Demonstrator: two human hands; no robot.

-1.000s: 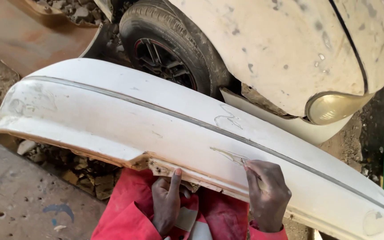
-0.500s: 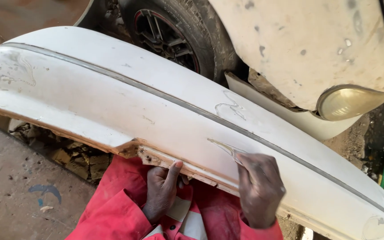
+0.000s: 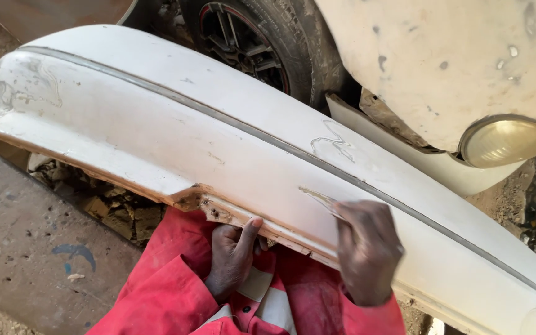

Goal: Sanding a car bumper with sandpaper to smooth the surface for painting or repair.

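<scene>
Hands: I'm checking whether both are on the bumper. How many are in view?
2. The left hand grips the bumper's lower edge from beneath; the right hand presses on its face, further right.

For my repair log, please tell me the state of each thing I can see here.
long white plastic car bumper: detached, lying across the lap, lower edge broken and rough
left hand: gripping the bumper's lower edge, thumb up
right hand: pressed on the bumper face, blurred
black car tyre: mounted, standing on ground
oval headlamp: fitted, unlit
</scene>
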